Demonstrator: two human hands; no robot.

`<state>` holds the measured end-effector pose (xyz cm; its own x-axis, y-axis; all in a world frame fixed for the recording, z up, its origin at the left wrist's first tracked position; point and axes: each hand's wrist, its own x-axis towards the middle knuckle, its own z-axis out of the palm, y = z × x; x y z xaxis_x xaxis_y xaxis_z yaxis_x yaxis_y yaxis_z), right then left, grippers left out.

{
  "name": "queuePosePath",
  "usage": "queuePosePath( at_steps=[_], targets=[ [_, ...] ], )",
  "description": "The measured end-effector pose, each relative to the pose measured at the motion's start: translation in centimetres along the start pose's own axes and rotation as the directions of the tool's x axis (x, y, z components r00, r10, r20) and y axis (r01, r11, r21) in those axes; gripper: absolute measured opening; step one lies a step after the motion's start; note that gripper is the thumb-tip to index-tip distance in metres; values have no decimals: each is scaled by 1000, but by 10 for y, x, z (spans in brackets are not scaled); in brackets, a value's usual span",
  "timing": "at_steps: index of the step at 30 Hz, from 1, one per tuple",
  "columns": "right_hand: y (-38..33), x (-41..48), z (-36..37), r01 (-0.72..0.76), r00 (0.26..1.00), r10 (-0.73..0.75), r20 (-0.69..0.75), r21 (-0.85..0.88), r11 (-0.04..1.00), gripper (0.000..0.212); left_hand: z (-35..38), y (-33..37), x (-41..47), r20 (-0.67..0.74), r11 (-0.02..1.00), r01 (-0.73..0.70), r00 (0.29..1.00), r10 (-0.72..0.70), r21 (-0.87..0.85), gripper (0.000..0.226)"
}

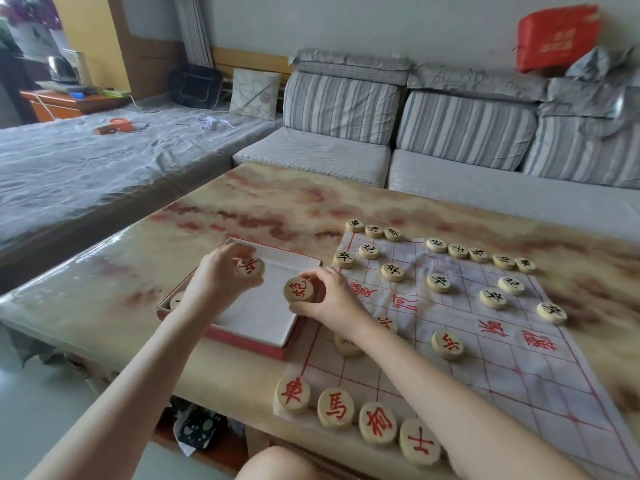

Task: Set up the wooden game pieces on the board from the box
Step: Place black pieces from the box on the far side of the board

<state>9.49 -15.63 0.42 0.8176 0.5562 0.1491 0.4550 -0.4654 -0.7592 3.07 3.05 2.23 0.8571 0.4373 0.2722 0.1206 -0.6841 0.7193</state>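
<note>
Single head-worn wide-angle view, facing forward and down, close over the table (242, 209), sofa (450, 168) beyond

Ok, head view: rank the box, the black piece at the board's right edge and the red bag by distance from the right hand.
1. box, just left of the right hand.
2. black piece, right edge of the board.
3. red bag, atop the sofa, far back.

Soft, even daylight fills the scene, brightest far left of the fingers (227, 250). The glossy marbled cream-and-red desk (242, 202) carries pale glare left of the fingers; shadows under them are faint. Lines bow at the edges; detail is slightly soft throughout
</note>
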Motion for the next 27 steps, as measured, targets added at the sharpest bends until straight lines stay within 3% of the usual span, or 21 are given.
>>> queuePosePath(
  at_steps=[6, 13, 20, 27],
  targets=[
    [32, -57, -61, -45, 996, 40, -83, -62, 997, 53, 47, 49, -10, 128, 994, -96, 987, 102, -52, 54],
    [83, -119, -123, -171, 973, 164, -164, -28, 985, 46, 104, 101, -24, 218, 985, -134, 964, 155, -112, 38],
    [139, -188, -182, -339, 908, 327, -262, -2, 941, 44, 149, 141, -41, 310, 966, -227, 916, 256, -125, 43],
    [171, -237, -205, -419, 853, 381, -357, -31, 908, 47, 178, 171, -51, 381, 949, -278, 870, 315, -148, 43]
  ],
)
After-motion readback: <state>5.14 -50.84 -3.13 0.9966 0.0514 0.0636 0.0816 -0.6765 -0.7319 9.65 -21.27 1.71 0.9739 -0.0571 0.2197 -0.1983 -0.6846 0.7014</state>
